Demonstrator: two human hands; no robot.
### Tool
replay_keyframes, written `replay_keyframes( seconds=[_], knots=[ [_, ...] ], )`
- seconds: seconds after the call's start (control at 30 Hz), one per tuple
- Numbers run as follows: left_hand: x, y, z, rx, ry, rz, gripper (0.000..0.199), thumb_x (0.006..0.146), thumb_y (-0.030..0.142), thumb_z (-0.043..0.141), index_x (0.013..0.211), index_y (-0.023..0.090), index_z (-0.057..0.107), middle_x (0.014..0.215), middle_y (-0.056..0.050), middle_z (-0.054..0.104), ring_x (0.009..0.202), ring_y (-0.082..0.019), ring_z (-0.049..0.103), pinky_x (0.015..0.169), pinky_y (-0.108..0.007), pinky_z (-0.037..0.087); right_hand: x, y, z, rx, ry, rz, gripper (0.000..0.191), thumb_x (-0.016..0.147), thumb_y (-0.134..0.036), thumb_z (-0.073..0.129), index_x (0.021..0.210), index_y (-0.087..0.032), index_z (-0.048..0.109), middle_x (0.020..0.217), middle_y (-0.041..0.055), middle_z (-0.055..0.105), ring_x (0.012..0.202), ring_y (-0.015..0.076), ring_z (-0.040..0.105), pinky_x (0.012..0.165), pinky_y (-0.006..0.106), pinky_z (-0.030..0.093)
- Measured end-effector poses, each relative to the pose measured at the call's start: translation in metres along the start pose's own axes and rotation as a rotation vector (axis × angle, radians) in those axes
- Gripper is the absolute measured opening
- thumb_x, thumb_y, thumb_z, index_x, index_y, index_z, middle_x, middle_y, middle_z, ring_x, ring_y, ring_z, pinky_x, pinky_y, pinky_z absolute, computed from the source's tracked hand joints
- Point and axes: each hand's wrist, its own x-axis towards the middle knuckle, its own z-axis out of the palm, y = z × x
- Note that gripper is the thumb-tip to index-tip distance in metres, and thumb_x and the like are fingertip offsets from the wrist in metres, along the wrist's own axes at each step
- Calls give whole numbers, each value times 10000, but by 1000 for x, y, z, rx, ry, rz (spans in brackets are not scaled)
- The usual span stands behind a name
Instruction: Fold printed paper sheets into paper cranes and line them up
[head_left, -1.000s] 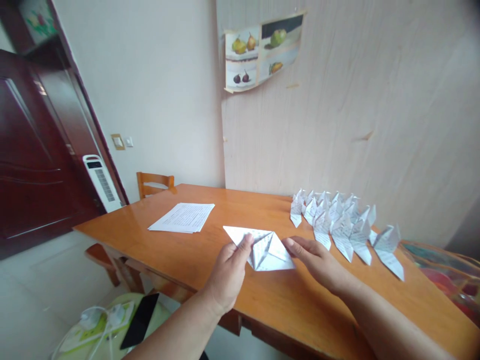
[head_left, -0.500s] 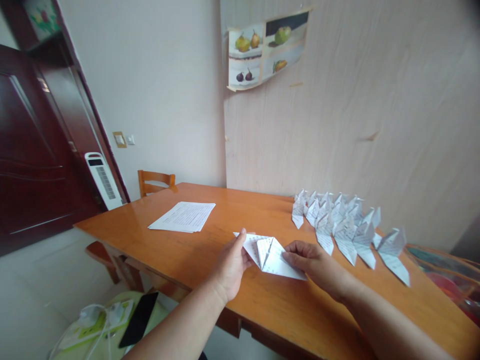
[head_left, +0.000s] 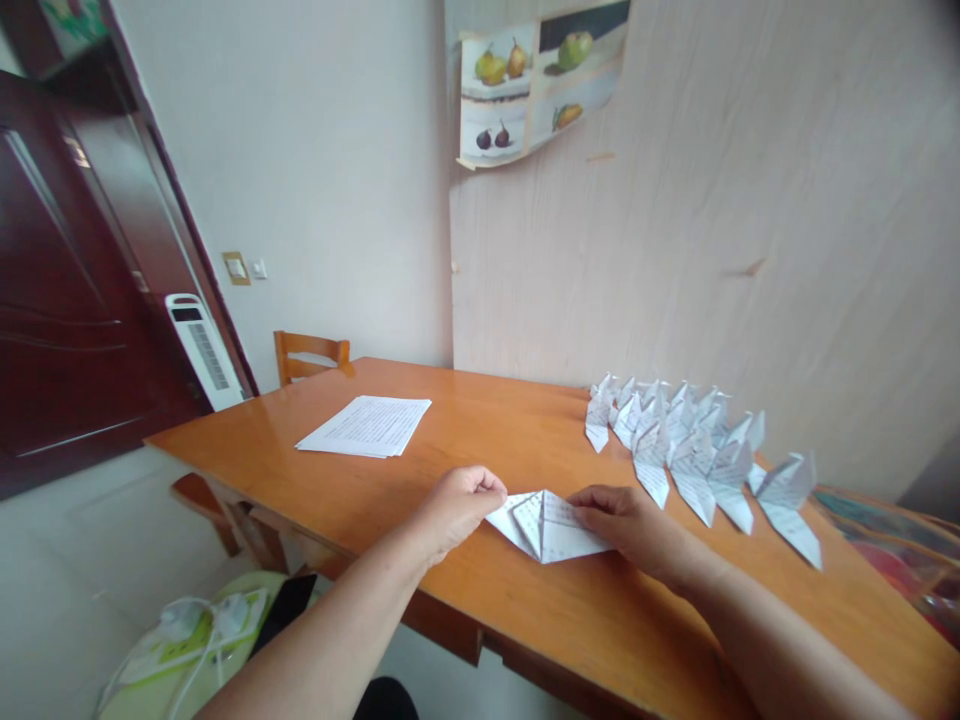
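Note:
A folded piece of printed white paper (head_left: 551,528), pointed at both ends with a raised flap in its middle, is held over the near part of the wooden table (head_left: 480,420). My left hand (head_left: 465,508) pinches its left tip between thumb and fingers. At the other end, my right hand (head_left: 637,525) grips the paper's right side, thumb on top. Several folded paper pieces (head_left: 694,470) stand in rows to the right, beyond my right hand. A stack of printed sheets (head_left: 366,427) lies flat at the left of the table.
A wooden chair (head_left: 311,350) stands behind the table's far left corner. Below left, a green stool (head_left: 150,690) bears a power strip (head_left: 184,645) and a black flat object (head_left: 289,605). Colourful bags (head_left: 892,560) are beyond the right edge.
My left hand has turned and shifted slightly, now pinching the left tip from above. The folded paper has flattened out and turned a little; my right hand has barely moved.

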Motion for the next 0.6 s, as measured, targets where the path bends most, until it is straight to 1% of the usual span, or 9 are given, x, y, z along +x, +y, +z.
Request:
replay_keyframes(
  seconds=[0.07,0.17,0.23,0.3,0.4,0.5,0.57,0.6],
  knots=[
    [0,-3,0,59,20,-8,126,788,267,596,853,167,636,746,-2,634,693,-143,564,620,-239,377,2,4,1,-22,34,-17,317,891,-373,533,1040,-190,745,959,55,751,844,222,670,731,324,498],
    [-2,-7,1,188,67,-24,128,765,210,573,874,181,633,685,14,615,612,-138,530,575,-247,325,5,9,2,-83,145,-39,393,888,-373,538,1168,-154,706,1111,108,724,984,261,663,858,380,496],
    [-6,-8,0,284,100,-23,120,762,194,567,856,193,641,649,19,607,586,-142,515,585,-261,300,6,11,1,-130,215,-62,402,892,-368,537,1188,-147,696,1154,128,702,1044,277,643,909,407,475],
    [-11,-6,0,367,125,-7,106,762,183,564,820,202,650,630,19,606,595,-152,522,620,-277,296,6,10,0,-162,245,-92,365,902,-361,531,1154,-167,711,1140,120,697,1041,270,640,912,403,471],
    [-19,1,1,465,144,41,108,755,161,566,779,214,657,657,16,633,649,-170,555,701,-304,308,1,3,1,-222,224,-176,299,929,-342,518,1087,-208,732,1072,90,704,990,241,646,878,374,479],
    [-27,7,7,649,154,134,141,775,172,554,822,234,672,727,12,683,718,-192,601,763,-331,314,-5,-9,3,-348,139,-289,260,962,-318,496,1015,-231,735,975,70,704,918,221,640,824,354,478],
    [-34,10,12,716,118,179,160,788,179,541,844,241,677,777,8,708,757,-198,625,772,-335,321,-8,-15,5,-432,70,-313,244,968,-335,509,929,-237,728,914,59,694,877,216,628,803,348,472],
    [-37,12,15,715,81,194,162,790,180,538,841,243,678,784,9,713,760,-194,629,774,-335,325,-9,-18,5,-466,46,-309,236,964,-351,525,902,-238,723,897,56,687,870,217,622,803,347,468]
  ],
)
